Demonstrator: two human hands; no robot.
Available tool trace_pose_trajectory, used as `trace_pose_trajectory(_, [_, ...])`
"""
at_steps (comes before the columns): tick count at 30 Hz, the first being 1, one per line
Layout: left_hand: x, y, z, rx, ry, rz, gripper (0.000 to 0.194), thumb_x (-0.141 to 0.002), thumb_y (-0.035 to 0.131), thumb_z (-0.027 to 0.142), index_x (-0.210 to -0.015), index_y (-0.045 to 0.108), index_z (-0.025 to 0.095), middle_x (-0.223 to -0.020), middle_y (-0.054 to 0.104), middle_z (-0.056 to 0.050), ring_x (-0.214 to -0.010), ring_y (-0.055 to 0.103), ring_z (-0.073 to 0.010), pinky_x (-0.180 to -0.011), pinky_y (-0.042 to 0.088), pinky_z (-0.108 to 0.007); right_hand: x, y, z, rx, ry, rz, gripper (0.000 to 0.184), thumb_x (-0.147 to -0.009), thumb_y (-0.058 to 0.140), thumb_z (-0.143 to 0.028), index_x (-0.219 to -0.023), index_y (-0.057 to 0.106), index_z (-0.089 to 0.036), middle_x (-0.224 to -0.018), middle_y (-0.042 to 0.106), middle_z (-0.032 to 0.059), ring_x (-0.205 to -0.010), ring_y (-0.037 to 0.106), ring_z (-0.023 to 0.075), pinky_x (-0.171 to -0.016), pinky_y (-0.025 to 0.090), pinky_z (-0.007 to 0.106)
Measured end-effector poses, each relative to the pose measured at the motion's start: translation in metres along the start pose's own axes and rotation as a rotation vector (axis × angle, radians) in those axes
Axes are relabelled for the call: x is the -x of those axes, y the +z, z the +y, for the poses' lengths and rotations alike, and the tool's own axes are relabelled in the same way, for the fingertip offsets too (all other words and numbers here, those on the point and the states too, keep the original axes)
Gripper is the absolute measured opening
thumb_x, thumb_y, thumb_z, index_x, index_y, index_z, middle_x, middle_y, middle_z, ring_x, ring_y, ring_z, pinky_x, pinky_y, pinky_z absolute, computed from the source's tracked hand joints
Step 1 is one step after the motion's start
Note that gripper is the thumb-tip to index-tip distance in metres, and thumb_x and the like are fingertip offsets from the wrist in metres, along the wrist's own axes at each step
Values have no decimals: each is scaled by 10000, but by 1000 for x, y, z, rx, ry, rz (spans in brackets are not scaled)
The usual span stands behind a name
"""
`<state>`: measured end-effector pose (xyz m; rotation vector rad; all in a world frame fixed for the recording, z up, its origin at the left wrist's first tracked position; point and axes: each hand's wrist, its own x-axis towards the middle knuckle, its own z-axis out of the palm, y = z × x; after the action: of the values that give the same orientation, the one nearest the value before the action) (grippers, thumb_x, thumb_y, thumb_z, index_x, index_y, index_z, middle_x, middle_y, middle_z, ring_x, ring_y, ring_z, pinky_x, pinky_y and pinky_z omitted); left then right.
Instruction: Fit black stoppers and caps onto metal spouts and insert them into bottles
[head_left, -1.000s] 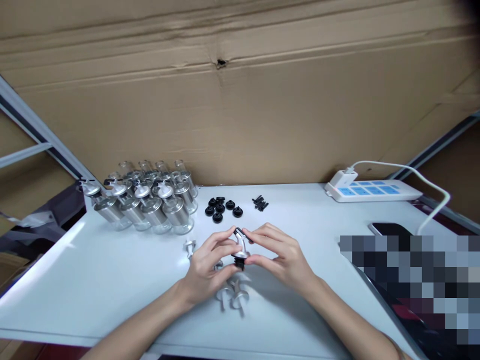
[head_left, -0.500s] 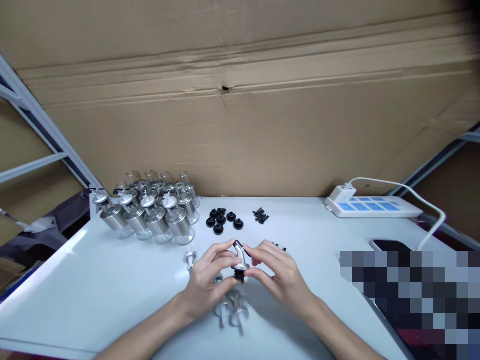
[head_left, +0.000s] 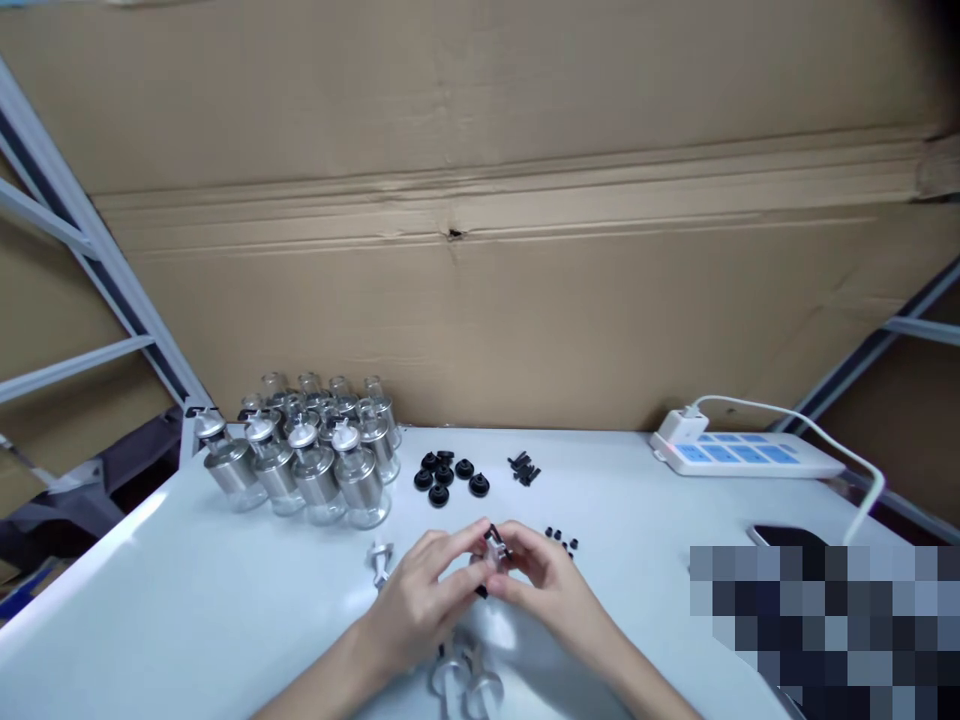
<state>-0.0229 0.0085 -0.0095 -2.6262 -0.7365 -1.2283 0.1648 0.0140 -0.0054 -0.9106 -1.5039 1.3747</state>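
Observation:
A silver pourer spout (head_left: 496, 549) with black parts is held between both hands above the white table. The fingers of my left hand (head_left: 435, 590) close on it from the left. My right hand (head_left: 536, 575) pinches it from the other side, and the fingers hide much of it. Below the hands lie silver spouts (head_left: 484, 690) with round flanges, and one more spout (head_left: 380, 560) rests left of my left hand. Small black caps (head_left: 555, 534) lie just beyond my right hand. Farther back are ribbed black stoppers (head_left: 439, 494) and a pile of thin black pieces (head_left: 523, 468).
Glass bottles with metal sleeves (head_left: 362, 490) stand grouped at the back left; the front ones carry spouts. A white power strip (head_left: 750, 455) with a plugged-in charger (head_left: 682, 425) sits back right, near a phone (head_left: 787, 537). Cardboard (head_left: 450, 330) walls the table's back.
The spout has tilted and turned between my hands, and my fingers have closed in around it. The view has tipped upward, so the table sits lower and the small black caps show.

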Motion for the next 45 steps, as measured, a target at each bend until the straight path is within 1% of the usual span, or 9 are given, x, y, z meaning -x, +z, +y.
trace_pose_trajectory(9, [-3,2,-2,-68,30,54,201,-962,424,184,-1097,572,168,-1157,682,-148,-1105,608,-206,-832,544,-326,2,-1,0,190,-99,73,288,-671,771,-302,-930,725,-186,-823,740,58,-753,668,217,-745,553,323])
trace_pose_trajectory(17, [-3,-3,-4,-50,48,-17,310,-901,468,153,-1210,494,170,-1236,634,-164,-1162,579,-230,-890,517,-371,6,2,-2,252,-157,95,177,-754,707,-322,-862,693,-182,-782,723,43,-753,684,208,-723,559,284])
trace_pose_trajectory(22, [-13,-30,-22,-120,-48,81,386,-859,472,146,-1244,467,166,-1255,604,-157,-1223,521,-233,-979,472,-413,4,-7,1,370,-182,206,197,-778,675,-363,-855,683,-182,-865,722,67,-804,675,221,-753,550,310])
trace_pose_trajectory(26, [-51,-74,-52,-361,-316,189,251,-886,475,170,-1120,566,172,-1255,587,-124,-1250,477,-243,-1075,383,-457,4,-12,-4,396,-222,266,232,-780,670,-391,-882,674,-183,-857,717,69,-785,668,214,-740,552,312])
trace_pose_trajectory(28, [-79,-96,-68,-431,-546,44,270,-902,449,236,-1121,586,155,-1254,590,-117,-1223,501,-242,-1061,398,-432,4,-12,-8,403,-248,267,224,-786,665,-385,-886,672,-184,-870,719,74,-781,665,210,-725,553,305])
trace_pose_trajectory(30, [-104,-110,-82,-523,-784,-308,372,-919,389,259,-1236,539,135,-1300,578,-122,-1231,508,-228,-1046,410,-380,6,-11,-10,414,-270,254,209,-795,658,-370,-890,672,-184,-873,720,75,-782,666,207,-729,553,303])
trace_pose_trajectory(34, [-131,-108,-105,-529,-949,-617,299,-764,587,235,-1011,692,102,-1049,711,-189,-988,661,-311,-847,508,-384,8,-11,-11,461,-324,241,205,-791,665,-342,-913,667,-177,-857,725,75,-764,670,203,-747,552,311])
trace_pose_trajectory(39, [-134,-93,-111,-609,-1001,-746,277,-658,707,217,-909,718,100,-1001,720,-232,-999,658,-354,-838,477,-402,9,-11,-15,533,-401,279,181,-791,668,-341,-883,656,-185,-782,713,50,-697,669,193,-681,554,290])
trace_pose_trajectory(45, [-146,-111,-96,-674,-893,-725,192,-686,691,256,-839,710,143,-899,739,-150,-982,646,-318,-932,382,-445,10,-11,-17,568,-492,323,192,-795,677,-332,-908,637,-181,-785,712,48,-683,670,185,-657,559,282])
